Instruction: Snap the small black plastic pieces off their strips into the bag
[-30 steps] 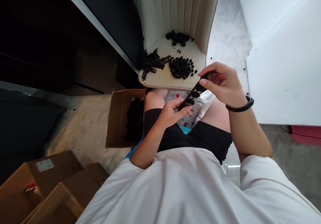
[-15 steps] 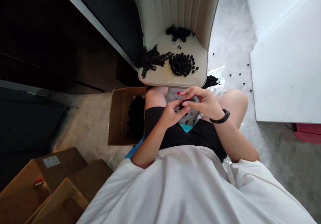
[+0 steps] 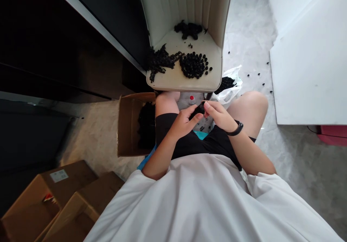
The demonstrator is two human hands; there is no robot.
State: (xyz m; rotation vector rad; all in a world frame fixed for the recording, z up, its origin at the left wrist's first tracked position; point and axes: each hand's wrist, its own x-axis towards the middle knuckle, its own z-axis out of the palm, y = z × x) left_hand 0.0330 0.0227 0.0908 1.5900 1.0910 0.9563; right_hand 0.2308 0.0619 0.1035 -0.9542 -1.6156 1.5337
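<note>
Above my lap, my left hand [image 3: 183, 123] is closed around a dark black piece [image 3: 199, 109], its thumb along the near side. My right hand [image 3: 221, 118] pinches the piece's right end between thumb and fingers. Its exact kind is partly hidden by my fingers. On the cream chair seat [image 3: 187, 84] in front lies a pile of small round black pieces [image 3: 193, 65]. Left of the pile is a heap of black net-like scraps [image 3: 162, 62], and a black clump [image 3: 189, 30] rests farther back.
An open cardboard box [image 3: 125, 126] holding black material stands by my left leg. A white plastic bag [image 3: 230, 96] with black pieces sits right of the chair. A red-capped bottle [image 3: 192, 98] stands between my knees. Small black bits [image 3: 263, 84] dot the floor near a white panel [image 3: 309, 72].
My right hand has lowered from over the left one, its raised fingers now closing on the black piece's right end. The red cap and white bag show more fully.
</note>
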